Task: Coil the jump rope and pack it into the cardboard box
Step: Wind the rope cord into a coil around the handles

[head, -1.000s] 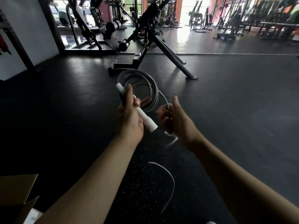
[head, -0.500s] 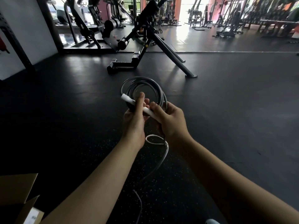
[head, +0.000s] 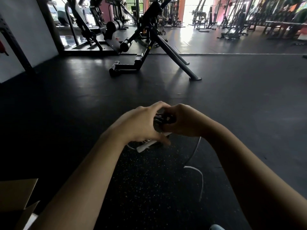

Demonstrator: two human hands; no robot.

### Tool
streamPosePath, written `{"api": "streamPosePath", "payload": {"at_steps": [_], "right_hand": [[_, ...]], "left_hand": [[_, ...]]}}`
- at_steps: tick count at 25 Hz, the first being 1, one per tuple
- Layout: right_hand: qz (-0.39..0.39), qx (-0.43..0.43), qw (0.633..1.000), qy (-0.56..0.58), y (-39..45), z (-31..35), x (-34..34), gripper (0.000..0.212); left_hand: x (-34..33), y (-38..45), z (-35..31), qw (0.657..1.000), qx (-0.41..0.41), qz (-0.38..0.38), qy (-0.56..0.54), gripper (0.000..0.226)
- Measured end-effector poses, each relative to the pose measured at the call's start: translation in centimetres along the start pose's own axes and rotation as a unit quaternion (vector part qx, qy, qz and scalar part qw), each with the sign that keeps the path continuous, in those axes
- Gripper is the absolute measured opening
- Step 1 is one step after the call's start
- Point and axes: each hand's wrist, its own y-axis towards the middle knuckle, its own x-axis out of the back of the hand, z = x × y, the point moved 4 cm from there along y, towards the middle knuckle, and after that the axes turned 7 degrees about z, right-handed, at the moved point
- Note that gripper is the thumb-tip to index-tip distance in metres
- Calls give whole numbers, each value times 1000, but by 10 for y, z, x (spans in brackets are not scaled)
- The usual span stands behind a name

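Since the earlier frame both hands have dropped to frame centre. Left hand [head: 141, 125] and right hand [head: 184, 121] clench the jump rope [head: 162, 123] coil. Coiling in hand; loose tail remains. Next: gather it, then cardboard box [head: 16, 196], lower left.

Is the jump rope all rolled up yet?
Not yet. Both hands hold the coil, but a loose tail of rope trails down to the floor.

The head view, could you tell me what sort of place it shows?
Most likely a gym: an angled exercise bench stands on the dark rubber floor, and rows of weight machines fill the bright far side.
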Motion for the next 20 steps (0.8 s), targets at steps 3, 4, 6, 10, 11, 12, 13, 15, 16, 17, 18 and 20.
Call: {"api": "streamPosePath", "payload": {"at_steps": [3, 4, 6, 10, 11, 12, 13, 15, 16, 17, 18, 20], "right_hand": [[0, -30, 997, 74, -4, -7, -3, 36], [-2, -28, 993, 111, -6, -7, -4, 39], [-12, -13, 975, 220, -8, -9, -2, 44], [-60, -8, 933, 354, -15, -23, 10, 65], [-76, -12, 933, 352, -17, -27, 12, 70], [-93, -17, 935, 341, -18, -31, 13, 73], [-111, -26, 939, 323, -18, -34, 13, 74], [-143, -62, 943, 293, -17, -37, 9, 76], [-147, -76, 941, 296, -15, -35, 5, 78], [-142, -79, 936, 312, -12, -32, -1, 79], [-129, -70, 929, 339, -10, -25, -9, 77], [-114, -34, 901, 418, -5, -7, -26, 72]], "left_hand": [[-11, 4, 8, 999, 21, 8, -41, 103], [-12, 4, 11, 998, 18, 6, -61, 93], [-13, 4, 13, 995, 6, -1, -100, 60], [1, 2, 22, 970, -24, -102, -220, 24], [8, 0, 25, 943, -34, -146, -298, 19], [13, -3, 29, 908, -37, -191, -370, 14], [16, -5, 32, 876, -34, -230, -422, 10], [14, -5, 34, 834, -21, -295, -465, 9], [11, -4, 33, 814, -9, -326, -481, 14], [7, -2, 32, 785, 8, -358, -506, 18], [1, 0, 28, 746, 27, -380, -547, 20], [-13, 6, 19, 666, 49, -387, -636, 19]]}}
